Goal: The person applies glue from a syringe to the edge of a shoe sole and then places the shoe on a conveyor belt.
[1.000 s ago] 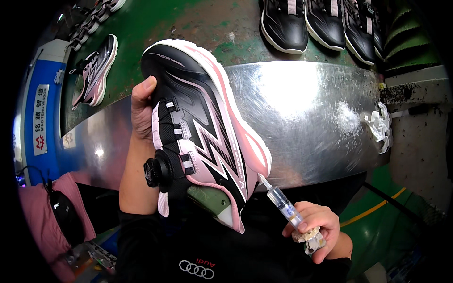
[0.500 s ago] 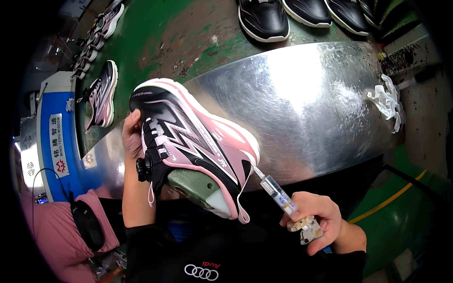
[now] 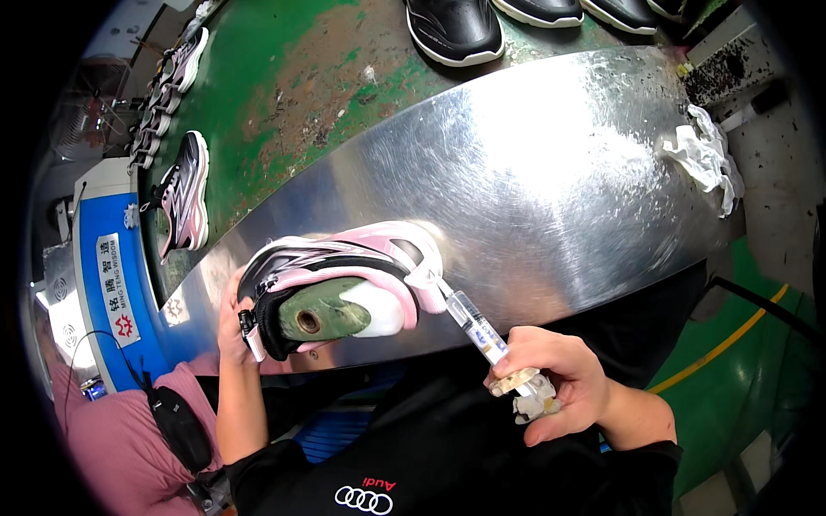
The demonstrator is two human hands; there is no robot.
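A pink, black and white sneaker (image 3: 372,238) is held up in front of me, its opening turned toward me. Inside it sits a green and white shoe last (image 3: 331,311) with a round hole. My left hand (image 3: 231,328) grips the sneaker from its left side, some fingers hidden behind it. In my right hand (image 3: 564,368) is a clear syringe (image 3: 476,327) with whitish, crusted material around its plunger end. The syringe's tip meets the heel area of the sneaker, near the sole edge; whether it touches cannot be made out.
A shiny metal sheet (image 3: 533,189) covers the near table edge. Black shoes (image 3: 454,30) stand at the far side. Another pink-black sneaker (image 3: 188,191) lies left, with a row of more beyond. Crumpled white paper (image 3: 705,162) lies right. A person in pink (image 3: 120,439) is at lower left.
The sneaker has rolled so its opening and last face me more, and its side shows less. My right hand and the syringe have shifted left and slightly up, staying at the heel.
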